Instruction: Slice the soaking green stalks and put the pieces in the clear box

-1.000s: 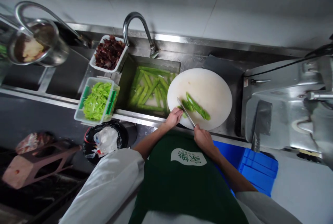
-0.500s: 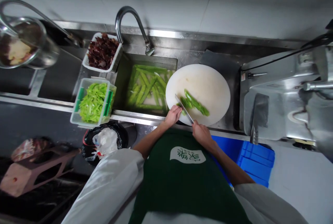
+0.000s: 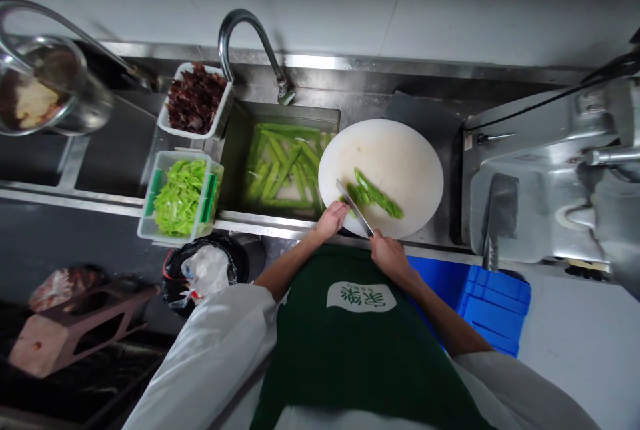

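A white oval cutting board (image 3: 405,157) lies over the right edge of the sink. My right hand (image 3: 389,255) grips the handle of a knife (image 3: 354,207), whose blade points up and left across the board. At the board's lower left edge, my left hand (image 3: 332,219) has its fingers closed on a green vegetable piece, mostly hidden, beside the blade. Sliced green pieces (image 3: 379,197) lie just right of the knife. Long green stalks (image 3: 285,167) sit in water in the sink (image 3: 233,170).
Left of the sink are a tub of sliced greens (image 3: 180,198) and a tub of dark red leaves (image 3: 196,98). A faucet (image 3: 250,17) arches behind. A cleaver (image 3: 501,210) rests on metal equipment at right; a lined bin (image 3: 240,260) and blue crate (image 3: 495,303) stand below.
The view has shifted very slightly. Both hands, the knife and the sliced pieces keep nearly the same places on the board.
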{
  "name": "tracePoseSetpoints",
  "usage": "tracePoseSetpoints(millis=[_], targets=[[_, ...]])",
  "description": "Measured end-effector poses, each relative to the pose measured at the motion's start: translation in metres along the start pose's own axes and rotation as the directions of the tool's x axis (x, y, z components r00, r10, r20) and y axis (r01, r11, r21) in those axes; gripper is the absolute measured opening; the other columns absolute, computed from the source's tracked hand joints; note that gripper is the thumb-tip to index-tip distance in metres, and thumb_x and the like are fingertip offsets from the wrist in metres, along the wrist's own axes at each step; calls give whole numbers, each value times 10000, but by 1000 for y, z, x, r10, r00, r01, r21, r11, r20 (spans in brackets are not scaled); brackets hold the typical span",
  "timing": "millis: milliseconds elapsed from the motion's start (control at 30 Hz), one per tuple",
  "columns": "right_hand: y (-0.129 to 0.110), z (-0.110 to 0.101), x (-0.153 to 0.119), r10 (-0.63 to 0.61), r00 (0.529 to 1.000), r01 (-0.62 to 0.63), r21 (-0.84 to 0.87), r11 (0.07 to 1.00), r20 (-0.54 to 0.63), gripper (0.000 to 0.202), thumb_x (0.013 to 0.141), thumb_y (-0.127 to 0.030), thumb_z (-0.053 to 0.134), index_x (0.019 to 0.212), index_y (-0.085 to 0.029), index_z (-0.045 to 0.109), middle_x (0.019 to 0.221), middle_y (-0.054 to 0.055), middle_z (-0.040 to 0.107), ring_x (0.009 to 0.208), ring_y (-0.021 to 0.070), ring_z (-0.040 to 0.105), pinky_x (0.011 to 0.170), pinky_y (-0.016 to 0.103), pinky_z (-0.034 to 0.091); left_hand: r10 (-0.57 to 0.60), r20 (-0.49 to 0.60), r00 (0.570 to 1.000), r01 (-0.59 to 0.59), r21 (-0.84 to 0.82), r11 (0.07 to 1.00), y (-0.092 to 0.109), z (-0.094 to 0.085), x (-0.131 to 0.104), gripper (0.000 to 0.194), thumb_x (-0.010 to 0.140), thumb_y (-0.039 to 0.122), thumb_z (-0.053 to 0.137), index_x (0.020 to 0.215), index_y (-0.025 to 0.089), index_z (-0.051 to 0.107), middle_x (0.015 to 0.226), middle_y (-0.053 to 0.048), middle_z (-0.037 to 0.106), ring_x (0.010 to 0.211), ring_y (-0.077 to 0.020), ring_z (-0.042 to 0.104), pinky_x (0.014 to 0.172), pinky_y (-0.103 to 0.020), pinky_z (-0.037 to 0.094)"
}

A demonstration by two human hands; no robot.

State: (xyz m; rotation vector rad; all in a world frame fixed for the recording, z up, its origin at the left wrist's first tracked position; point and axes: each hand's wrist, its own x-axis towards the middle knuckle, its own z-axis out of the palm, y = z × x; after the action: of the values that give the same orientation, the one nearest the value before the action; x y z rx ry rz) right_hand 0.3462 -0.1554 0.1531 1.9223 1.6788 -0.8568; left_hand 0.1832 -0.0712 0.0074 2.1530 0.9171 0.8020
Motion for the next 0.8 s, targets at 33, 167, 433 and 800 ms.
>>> tracePoseSetpoints(millis=[33,167,433,800], targets=[[0,0,0,1,1000,-1,-1,1000,4,320,1006,-237,259,1148,-111,517,952,169,711,929,242,695,760,285,441,-1,-5,1000,1,-3,1000,0,0,0,289,999,232,368,1052,153,642,989,-113,626,938,-197,589,879,-377,540],[1,1,1,-30,999,30,-8,1000,-17,330,1008,-246,247,1145,-110,515,928,164,711,919,239,695,759,284,439,-4,4,1000,4,-23,1000,0,1,0,302,1002,252,364,1060,158,645,996,-115,630,949,-202,592,885,-391,543],[-2,7,11,9,1000,-9,-11,1000,18,315,1003,-234,276,1172,-109,511,1003,176,701,952,240,686,778,288,443,66,98,993,-64,-21,998,-9,-6,-4,298,998,259,373,1088,166,641,1029,-116,631,986,-201,594,925,-391,541],[2,-1,1,-24,999,24,7,1000,45,330,1007,-242,250,1148,-110,518,973,177,703,939,254,685,763,293,430,91,95,991,-93,19,995,-10,-5,-2,287,991,210,373,1102,149,630,1024,-119,635,981,-197,594,924,-377,545]])
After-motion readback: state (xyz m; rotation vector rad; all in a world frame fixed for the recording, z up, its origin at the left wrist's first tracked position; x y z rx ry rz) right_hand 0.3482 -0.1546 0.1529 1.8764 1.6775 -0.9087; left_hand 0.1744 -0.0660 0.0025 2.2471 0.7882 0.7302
